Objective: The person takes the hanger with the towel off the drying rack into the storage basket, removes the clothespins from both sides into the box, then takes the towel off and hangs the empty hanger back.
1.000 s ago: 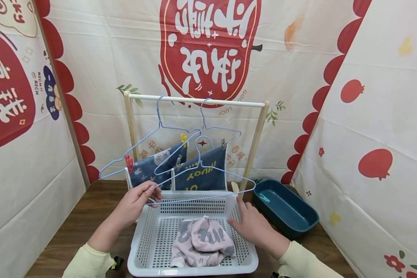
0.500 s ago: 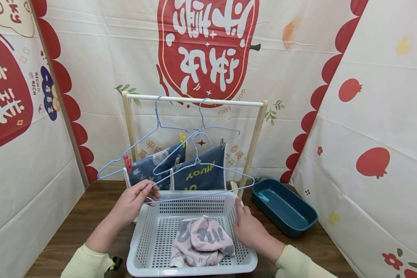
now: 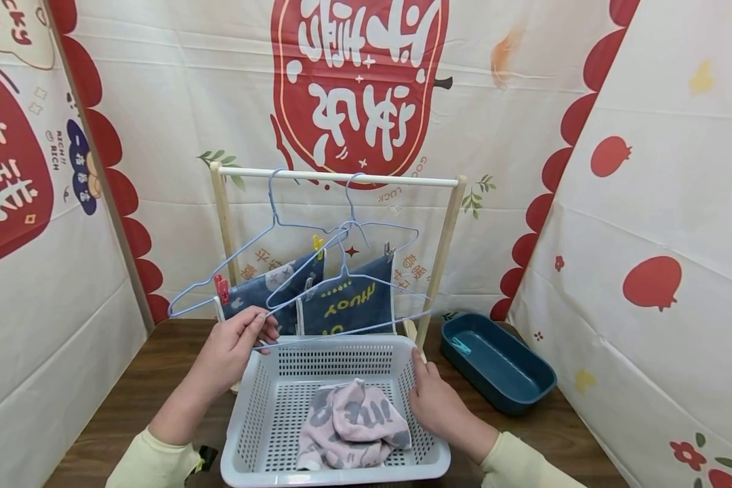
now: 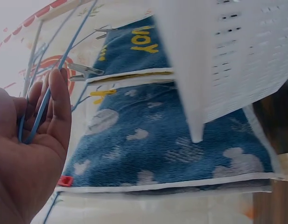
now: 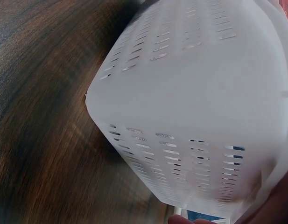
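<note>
Left hand [image 3: 234, 346] pinches hanger [image 3: 344, 274] near back-left rim of basket [image 3: 335, 477], blue towels [image 3: 355, 308] behind. Right hand [image 3: 444, 401] grips basket's right rim; tabletop gap before teal tray [image 3: 506, 366].

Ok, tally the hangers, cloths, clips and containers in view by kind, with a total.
Hangers: 3 (two on the rail, at left and right; one in the left hand)
Cloths: 3 (two blue, one pink)
Clips: 5 (red, yellow, two grey, turquoise)
Containers: 2 (basket, tub)
Total: 13
</note>
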Tool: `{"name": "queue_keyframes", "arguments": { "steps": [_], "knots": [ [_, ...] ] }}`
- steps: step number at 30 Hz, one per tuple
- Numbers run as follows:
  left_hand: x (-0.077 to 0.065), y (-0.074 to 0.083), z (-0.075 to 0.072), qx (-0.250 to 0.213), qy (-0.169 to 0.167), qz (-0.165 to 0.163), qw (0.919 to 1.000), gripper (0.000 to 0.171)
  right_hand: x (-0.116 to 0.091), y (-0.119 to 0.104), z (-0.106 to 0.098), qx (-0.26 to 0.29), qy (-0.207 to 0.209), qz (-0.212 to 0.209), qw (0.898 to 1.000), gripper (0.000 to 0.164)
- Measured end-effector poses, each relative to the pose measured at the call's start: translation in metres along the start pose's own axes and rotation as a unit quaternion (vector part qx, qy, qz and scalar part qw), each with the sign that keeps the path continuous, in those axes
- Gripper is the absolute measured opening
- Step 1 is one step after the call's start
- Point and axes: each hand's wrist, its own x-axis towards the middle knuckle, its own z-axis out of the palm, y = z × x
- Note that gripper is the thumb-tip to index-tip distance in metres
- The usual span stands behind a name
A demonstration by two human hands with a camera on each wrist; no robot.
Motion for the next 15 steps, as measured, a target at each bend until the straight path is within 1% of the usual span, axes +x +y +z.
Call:
{"name": "queue_keyframes", "arguments": {
  "steps": [3,9,12,15],
  "knots": [
    [0.002,0.009,0.000,0.019,0.017,0.001,0.9997,0.022,0.000,0.000,0.000,0.002,-0.001,0.002,1.000,0.077],
    [0.009,0.025,-0.004,0.050,0.032,0.006,0.9982,0.023,0.000,0.001,0.001,0.011,-0.003,0.003,1.000,0.076],
    [0.016,0.031,-0.006,0.059,0.040,0.017,0.9973,0.024,0.000,0.002,0.001,0.015,-0.005,0.005,1.000,0.076],
    [0.024,0.036,-0.007,0.063,0.046,0.036,0.9963,0.024,0.001,0.002,0.001,0.013,-0.006,0.010,1.000,0.076]
  ]
}}
